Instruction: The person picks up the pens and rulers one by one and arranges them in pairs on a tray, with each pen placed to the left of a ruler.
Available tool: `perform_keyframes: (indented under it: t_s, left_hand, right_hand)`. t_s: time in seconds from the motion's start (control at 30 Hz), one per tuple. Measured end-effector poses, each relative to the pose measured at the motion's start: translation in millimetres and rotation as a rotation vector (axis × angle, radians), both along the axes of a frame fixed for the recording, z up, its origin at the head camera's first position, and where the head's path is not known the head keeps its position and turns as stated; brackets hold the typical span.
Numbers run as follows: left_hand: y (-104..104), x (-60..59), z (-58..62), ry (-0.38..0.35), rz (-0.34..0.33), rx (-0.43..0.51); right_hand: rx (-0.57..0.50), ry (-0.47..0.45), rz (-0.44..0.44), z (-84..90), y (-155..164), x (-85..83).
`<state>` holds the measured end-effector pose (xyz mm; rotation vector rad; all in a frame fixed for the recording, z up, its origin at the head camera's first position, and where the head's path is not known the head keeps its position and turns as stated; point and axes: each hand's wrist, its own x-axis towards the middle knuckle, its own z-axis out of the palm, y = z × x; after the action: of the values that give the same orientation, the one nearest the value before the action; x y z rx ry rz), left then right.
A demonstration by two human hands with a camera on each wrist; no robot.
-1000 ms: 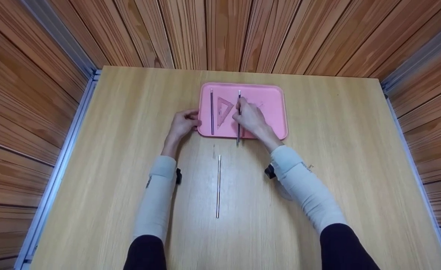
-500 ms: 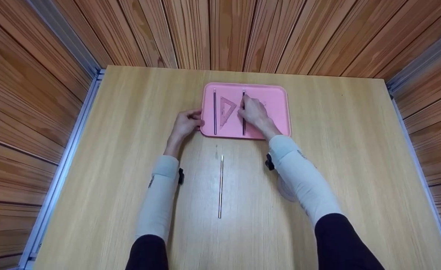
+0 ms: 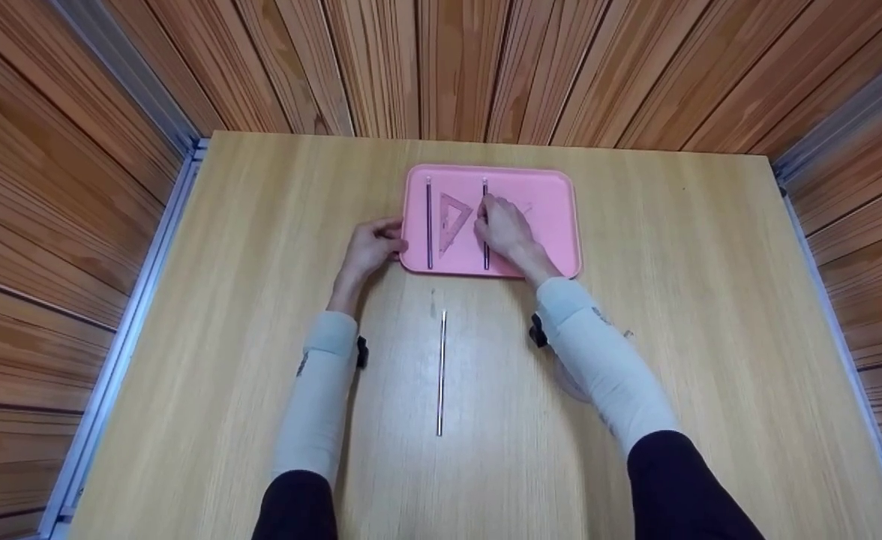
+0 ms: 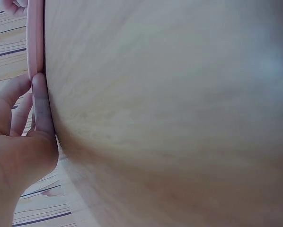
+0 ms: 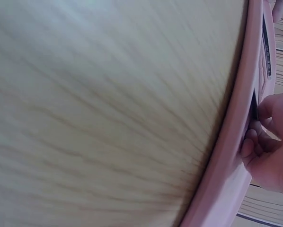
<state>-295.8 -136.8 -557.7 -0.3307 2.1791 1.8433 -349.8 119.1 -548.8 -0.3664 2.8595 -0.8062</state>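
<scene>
The left hand [image 3: 370,247] rests on the worktop [image 3: 246,300] with its fingers curled against the left rim of the pink tray [image 3: 553,217], holding that edge; in the left wrist view a fingertip presses flat on the rim. Wide bare worktop lies to the left of this hand, out to the metal rail at the worktop's side.

In the tray lie two dark pencils, both pointing away from the person: the left pencil [image 3: 429,225] near the left rim, and the right pencil [image 3: 485,259] near the middle. A clear set square [image 3: 452,219] lies between them. The right hand [image 3: 505,229] is over the tray, its grip closed on the right pencil with curled fingers.

One thin metal rod [image 3: 441,373] lies on the worktop nearer the person, between the two forearms and well apart from the tray. To the right of the tray the worktop runs open to the far edge.
</scene>
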Motion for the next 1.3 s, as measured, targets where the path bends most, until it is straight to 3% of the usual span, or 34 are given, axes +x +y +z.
perform_keyframes:
  t_s: [0.17,0.47,0.73,1.03,1.3]
  left_hand:
    - [3,-0.8,-0.9,0.002,0.018,-0.035]
    - [5,-2.9,-0.1,-0.025,0.018,-0.020]
    - [3,-1.0,0.6,-0.028,0.012,-0.017]
    - [2,0.6,-1.2,0.006,0.018,-0.010]
    - [4,0.4,-2.2,0.010,0.024,-0.015]
  right_hand:
    - [-0.056,0.073,-0.004,-3.0,4,4.2]
    - [-0.129,0.121,-0.017,2.5,18,17.8]
    - [-0.109,0.173,0.060,12.2,39,49.5]
    - [0.081,0.179,0.142,15.7,54,83.3]
    - [0.243,0.205,0.163,16.4,69,113.0]
